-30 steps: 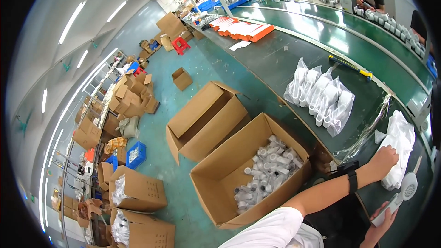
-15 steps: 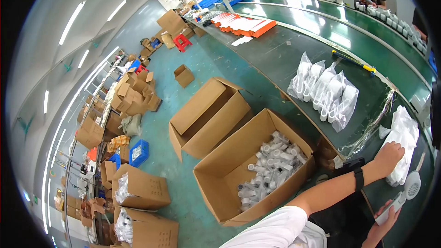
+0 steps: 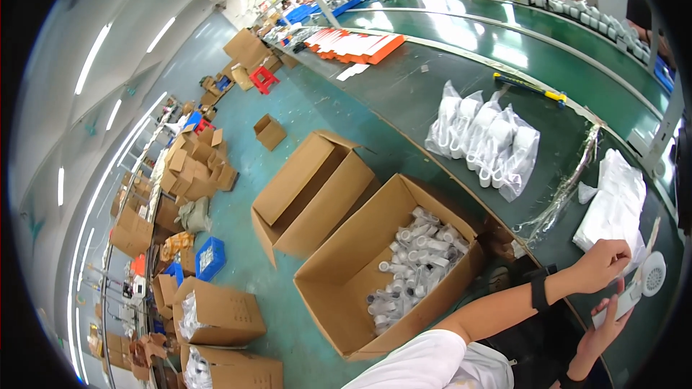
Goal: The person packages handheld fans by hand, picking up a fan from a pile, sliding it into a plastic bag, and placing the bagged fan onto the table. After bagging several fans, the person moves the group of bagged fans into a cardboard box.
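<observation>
Green bench, L hand [image 3: 604, 262] on bag stack [image 3: 613, 205]

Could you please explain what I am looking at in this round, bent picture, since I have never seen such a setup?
There is no machine here: a person wears a wide fisheye camera on the head, looking down, so straight edges curve. The forearms enter from the bottom. The left hand rests on a stack of white bags on the green table. The right hand holds a small white part; I cannot tell what it is. Also on the table lie bagged white pieces. On the floor stands an open box of small white bottles, with more boxes behind.
</observation>
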`<state>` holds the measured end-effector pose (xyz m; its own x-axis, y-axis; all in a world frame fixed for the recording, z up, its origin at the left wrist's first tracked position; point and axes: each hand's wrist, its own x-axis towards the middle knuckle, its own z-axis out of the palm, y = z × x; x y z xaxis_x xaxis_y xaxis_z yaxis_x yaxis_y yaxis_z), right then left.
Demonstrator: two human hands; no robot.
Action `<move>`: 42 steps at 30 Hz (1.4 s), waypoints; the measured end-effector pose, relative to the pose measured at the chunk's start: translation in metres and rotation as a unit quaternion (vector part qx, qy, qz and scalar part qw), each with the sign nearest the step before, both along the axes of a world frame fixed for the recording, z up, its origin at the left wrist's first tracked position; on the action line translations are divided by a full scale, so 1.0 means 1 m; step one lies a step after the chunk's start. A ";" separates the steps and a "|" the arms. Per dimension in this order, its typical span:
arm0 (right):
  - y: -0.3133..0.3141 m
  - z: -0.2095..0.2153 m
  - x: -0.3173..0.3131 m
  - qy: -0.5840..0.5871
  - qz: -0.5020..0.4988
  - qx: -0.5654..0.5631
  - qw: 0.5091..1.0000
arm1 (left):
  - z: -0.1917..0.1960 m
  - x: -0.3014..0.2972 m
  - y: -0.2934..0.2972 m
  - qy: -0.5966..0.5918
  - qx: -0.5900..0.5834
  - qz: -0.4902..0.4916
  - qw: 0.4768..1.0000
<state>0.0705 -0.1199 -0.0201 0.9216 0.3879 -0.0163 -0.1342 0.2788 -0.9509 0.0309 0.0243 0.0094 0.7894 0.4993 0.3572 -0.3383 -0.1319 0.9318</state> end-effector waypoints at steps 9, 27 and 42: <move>0.013 0.013 0.002 -0.018 -0.075 0.003 0.997 | -0.016 -0.009 -0.014 0.035 -0.099 -0.030 0.994; -0.061 0.032 0.008 -0.013 0.081 -0.005 0.997 | 0.009 -0.013 -0.015 0.056 -0.255 0.077 0.962; -0.069 0.058 0.045 -0.025 0.441 -0.224 0.869 | 0.037 -0.023 0.001 0.087 0.006 -0.086 0.992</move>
